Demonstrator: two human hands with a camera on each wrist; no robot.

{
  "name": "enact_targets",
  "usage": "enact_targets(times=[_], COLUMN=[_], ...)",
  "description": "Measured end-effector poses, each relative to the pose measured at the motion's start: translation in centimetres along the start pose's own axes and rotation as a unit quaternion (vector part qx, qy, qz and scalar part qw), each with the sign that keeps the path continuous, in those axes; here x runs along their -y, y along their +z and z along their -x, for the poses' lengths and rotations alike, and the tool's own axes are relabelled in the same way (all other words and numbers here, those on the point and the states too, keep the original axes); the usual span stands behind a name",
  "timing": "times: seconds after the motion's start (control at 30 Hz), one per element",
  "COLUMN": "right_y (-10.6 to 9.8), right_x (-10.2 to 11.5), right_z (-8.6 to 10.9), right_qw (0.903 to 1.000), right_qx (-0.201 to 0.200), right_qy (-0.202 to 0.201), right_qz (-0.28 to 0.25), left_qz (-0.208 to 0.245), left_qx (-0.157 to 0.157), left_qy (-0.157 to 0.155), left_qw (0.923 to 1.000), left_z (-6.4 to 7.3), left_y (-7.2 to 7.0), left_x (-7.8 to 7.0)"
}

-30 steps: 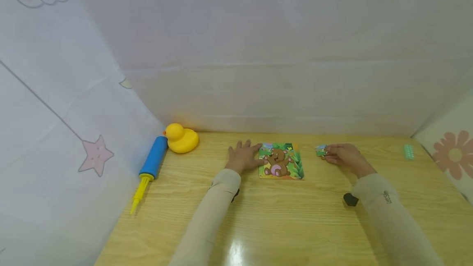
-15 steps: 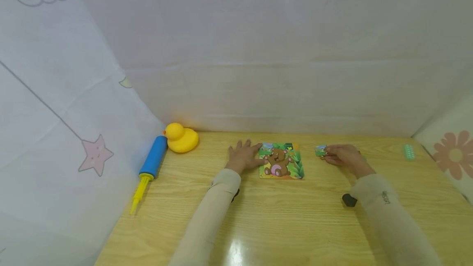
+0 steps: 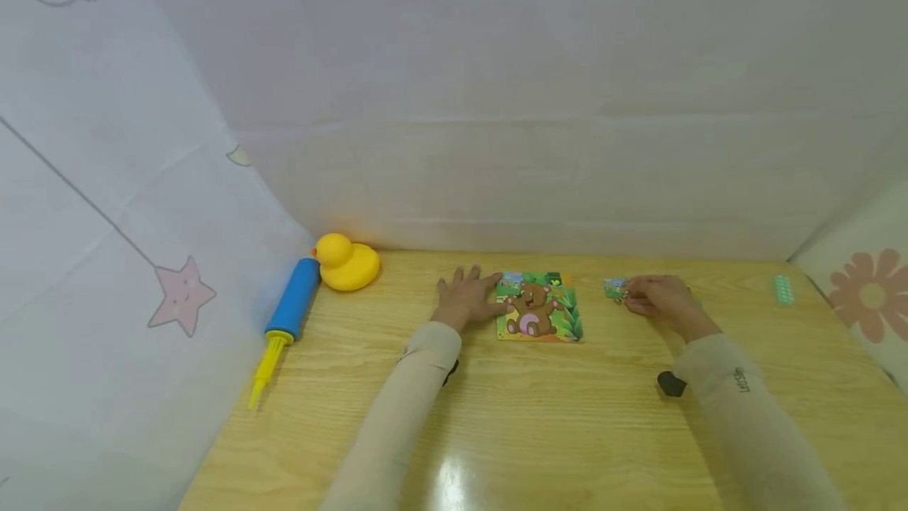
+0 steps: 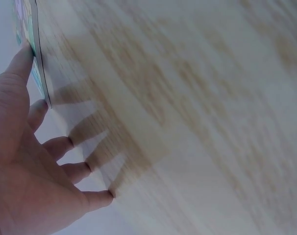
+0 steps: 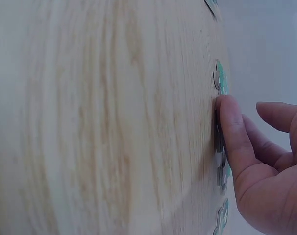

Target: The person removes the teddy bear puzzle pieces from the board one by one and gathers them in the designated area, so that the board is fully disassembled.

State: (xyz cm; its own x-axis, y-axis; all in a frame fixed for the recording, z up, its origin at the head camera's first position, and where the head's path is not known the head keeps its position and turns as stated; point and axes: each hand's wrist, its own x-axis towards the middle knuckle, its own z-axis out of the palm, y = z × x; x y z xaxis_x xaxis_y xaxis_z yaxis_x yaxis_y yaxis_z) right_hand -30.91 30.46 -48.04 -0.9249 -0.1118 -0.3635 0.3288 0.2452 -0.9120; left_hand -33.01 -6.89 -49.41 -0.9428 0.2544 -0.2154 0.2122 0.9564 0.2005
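Observation:
A square bear puzzle board [image 3: 541,318] lies on the table in the head view. My left hand [image 3: 467,302] is spread flat at its left side, with the thumb on the board's edge. In the left wrist view the left hand [image 4: 36,156] has its fingers apart, tips on the wood. To the right of the board, my right hand [image 3: 663,302] pinches at a small puzzle piece among several loose ones [image 3: 615,288]. Seen from the right wrist, the right hand's thumb [image 5: 232,112] lies against the pieces and the forefinger is raised; the far fingertips are partly hidden.
A yellow rubber duck [image 3: 347,262] and a blue and yellow hand pump [image 3: 293,298] lie at the table's left. A small mint-green bumpy object [image 3: 783,290] lies at the far right. Fabric walls with printed shapes enclose the back and sides.
My left hand has stayed in place on the board's edge. The right hand's fingers have shifted slightly over the loose pieces, and a green bit now shows behind that hand.

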Motion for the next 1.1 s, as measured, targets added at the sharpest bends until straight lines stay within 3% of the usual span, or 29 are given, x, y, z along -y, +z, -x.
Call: enact_targets(times=[0.13, 0.4, 0.73, 0.93, 1.1], right_y=[-0.1, 0.2, 1.9, 3.2, 4.3], right_x=[-0.2, -0.6, 0.4, 1.1, 1.3], right_z=[-0.1, -0.7, -0.9, -1.1, -1.7], right_qw=[1.0000, 0.9985, 0.9959, 0.9959, 0.9964], right_qx=[-0.004, -0.001, 0.017, 0.022, 0.020], right_qy=[-0.004, -0.033, -0.053, -0.059, -0.049], right_qz=[-0.004, 0.044, 0.072, 0.065, 0.066], left_qz=[-0.002, -0.003, 0.011, 0.005, -0.026], left_qx=[0.002, -0.005, 0.004, -0.007, -0.010], left_qy=[-0.002, 0.002, 0.006, 0.025, 0.053], left_qw=[1.0000, 1.0000, 0.9999, 0.9997, 0.9982], left_z=[-0.1, -0.2, 0.3, 0.8, 1.0], left_y=[0.2, 0.6, 0.0, -0.7, -0.9], left_x=[0.2, 0.5, 0.3, -0.8, -2.7])
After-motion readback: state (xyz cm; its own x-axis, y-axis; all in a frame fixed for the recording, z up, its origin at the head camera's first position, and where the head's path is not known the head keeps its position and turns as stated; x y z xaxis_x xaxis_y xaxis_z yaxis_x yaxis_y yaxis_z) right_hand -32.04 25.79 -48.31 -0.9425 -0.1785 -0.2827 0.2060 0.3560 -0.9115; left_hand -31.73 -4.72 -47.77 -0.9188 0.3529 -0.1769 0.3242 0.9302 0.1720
